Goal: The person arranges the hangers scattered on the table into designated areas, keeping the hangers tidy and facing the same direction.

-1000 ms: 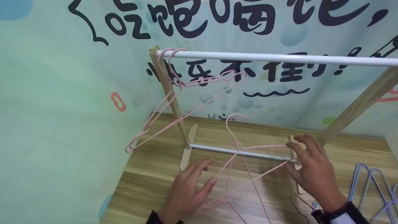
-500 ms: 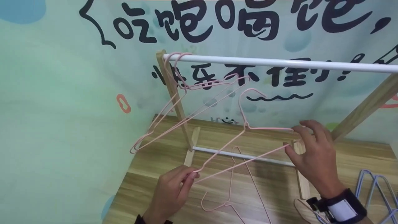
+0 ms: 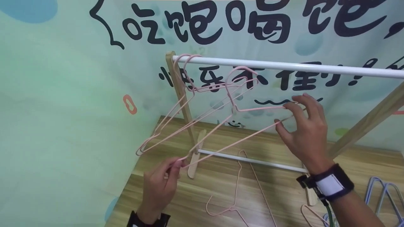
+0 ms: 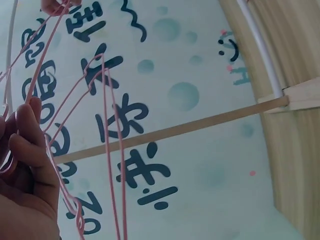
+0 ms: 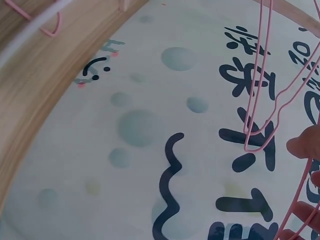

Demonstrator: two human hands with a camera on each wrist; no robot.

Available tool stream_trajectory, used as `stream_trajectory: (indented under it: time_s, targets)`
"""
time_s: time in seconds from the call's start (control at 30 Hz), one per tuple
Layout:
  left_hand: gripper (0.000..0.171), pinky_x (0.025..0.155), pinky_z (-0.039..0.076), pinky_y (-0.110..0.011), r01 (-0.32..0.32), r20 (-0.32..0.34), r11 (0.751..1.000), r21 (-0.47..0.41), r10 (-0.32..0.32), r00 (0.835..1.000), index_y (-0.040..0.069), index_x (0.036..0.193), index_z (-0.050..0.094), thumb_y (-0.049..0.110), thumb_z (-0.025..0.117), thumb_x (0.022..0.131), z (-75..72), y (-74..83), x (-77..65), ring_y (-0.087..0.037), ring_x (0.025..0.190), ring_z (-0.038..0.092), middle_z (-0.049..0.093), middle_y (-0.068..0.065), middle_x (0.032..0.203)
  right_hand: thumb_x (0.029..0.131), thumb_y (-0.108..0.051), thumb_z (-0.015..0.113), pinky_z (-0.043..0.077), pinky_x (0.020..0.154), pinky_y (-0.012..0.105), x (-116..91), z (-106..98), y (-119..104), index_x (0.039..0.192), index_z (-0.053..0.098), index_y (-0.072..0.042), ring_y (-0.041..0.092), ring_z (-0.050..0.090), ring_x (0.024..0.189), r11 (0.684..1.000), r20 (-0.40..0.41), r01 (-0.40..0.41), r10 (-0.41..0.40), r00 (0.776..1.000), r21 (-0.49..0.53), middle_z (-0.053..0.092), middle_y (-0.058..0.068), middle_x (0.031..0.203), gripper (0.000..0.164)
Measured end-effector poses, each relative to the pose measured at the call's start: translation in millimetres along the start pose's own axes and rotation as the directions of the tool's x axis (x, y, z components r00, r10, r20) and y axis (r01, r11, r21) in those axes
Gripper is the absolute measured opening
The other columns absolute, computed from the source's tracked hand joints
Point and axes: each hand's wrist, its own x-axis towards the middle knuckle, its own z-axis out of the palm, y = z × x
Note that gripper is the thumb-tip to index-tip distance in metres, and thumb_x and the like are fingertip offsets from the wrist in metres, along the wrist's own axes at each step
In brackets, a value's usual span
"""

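A pink wire clothes hanger (image 3: 234, 109) is held between both hands, its hook up, just in front of the rack's white top rail (image 3: 284, 65). My left hand (image 3: 161, 183) pinches its lower left corner. At its right end, my right hand (image 3: 307, 132) grips it, thumb at the bottom wire and fingers on the upper arm. Two more pink hangers (image 3: 194, 90) hang by their hooks at the rail's left end, behind the held one. In the left wrist view, curled fingers (image 4: 30, 145) hold the pink wire.
Another pink hanger (image 3: 233, 208) lies on the wooden tabletop (image 3: 151, 195). Several blue hangers (image 3: 383, 189) lie at the right. The rack has a left post (image 3: 180, 101), a right post (image 3: 369, 126) and a low white bar (image 3: 258, 162). A printed wall stands behind.
The left hand, apart from the hanger a second ago, has taken its left corner. Both hands have raised the hanger from near the tabletop and moved it left, its hook now near rail height.
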Motion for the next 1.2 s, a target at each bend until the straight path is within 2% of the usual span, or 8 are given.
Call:
stream_trajectory:
  time_s: [0.13, 0.27, 0.4, 0.6, 0.83, 1.2]
  targets:
    - [0.011, 0.049, 0.045, -0.014, -0.048, -0.059, 0.998, 0.026, 0.050, 0.997, 0.002, 0.098, 0.070, 0.004, 0.060, 0.094, -4.4, -2.6, 14.9, -0.004, 0.057, 0.055, 0.069, -0.001, 0.081, 0.077, -0.014, 0.080, 0.044, 0.099, 0.050, 15.8, 2.9, -2.3, 0.115, 0.064, -0.007, 0.033, 0.042, 0.133, 1.000, -0.023, 0.018, -0.019, 1.000, -0.007, 0.054, 0.016, 0.130, 0.042]
    - [0.018, 0.049, 0.045, -0.016, -0.089, -0.140, 0.995, 0.042, 0.094, 0.986, 0.000, 0.095, 0.071, 0.011, 0.057, 0.099, -8.0, -6.3, 29.9, -0.007, 0.055, 0.055, 0.069, -0.003, 0.079, 0.077, -0.014, 0.079, 0.044, 0.098, 0.049, 34.2, 8.2, -6.8, 0.116, 0.063, -0.007, 0.032, 0.043, 0.131, 0.999, -0.037, 0.046, -0.047, 0.998, -0.005, 0.053, 0.016, 0.129, 0.042]
    - [0.017, 0.049, 0.045, -0.016, -0.068, -0.196, 0.996, 0.058, 0.078, 0.977, -0.002, 0.094, 0.070, 0.010, 0.058, 0.099, -12.7, -4.2, 40.6, -0.008, 0.056, 0.056, 0.069, -0.004, 0.078, 0.079, -0.014, 0.078, 0.040, 0.102, 0.049, 50.5, 16.8, -11.7, 0.118, 0.061, -0.009, 0.031, 0.043, 0.130, 0.998, -0.019, 0.059, -0.059, 0.998, 0.001, 0.052, 0.016, 0.130, 0.042]
    - [0.009, 0.053, 0.048, -0.016, -0.015, -0.235, 0.998, 0.064, 0.030, 0.972, -0.007, 0.093, 0.068, -0.010, 0.061, 0.089, -21.3, 14.9, 52.9, -0.017, 0.055, 0.058, 0.068, -0.012, 0.078, 0.077, -0.012, 0.081, 0.043, 0.095, 0.051, 59.0, 36.5, -13.1, 0.118, 0.061, -0.011, 0.032, 0.046, 0.124, 0.999, 0.028, 0.015, -0.016, 0.999, 0.038, 0.052, 0.013, 0.128, 0.046]
    - [0.017, 0.056, 0.049, -0.014, 0.043, -0.249, 0.994, 0.102, -0.016, 0.968, -0.008, 0.096, 0.069, -0.017, 0.063, 0.083, -26.9, 11.7, 49.3, -0.015, 0.058, 0.058, 0.069, -0.013, 0.079, 0.079, -0.011, 0.080, 0.037, 0.108, 0.049, 55.9, 55.2, -12.1, 0.120, 0.061, -0.012, 0.030, 0.042, 0.131, 0.999, 0.078, -0.012, 0.009, 0.997, 0.041, 0.052, 0.012, 0.130, 0.046]
    - [0.013, 0.057, 0.049, -0.013, 0.106, -0.271, 0.980, 0.166, -0.058, 0.961, -0.006, 0.094, 0.070, -0.013, 0.067, 0.083, -32.1, 2.4, 36.3, -0.013, 0.059, 0.059, 0.065, -0.010, 0.078, 0.082, -0.011, 0.079, 0.032, 0.113, 0.046, 57.0, 78.4, -10.7, 0.124, 0.061, -0.011, 0.030, 0.040, 0.135, 0.998, 0.089, -0.012, 0.007, 0.996, 0.056, 0.052, 0.012, 0.132, 0.046]
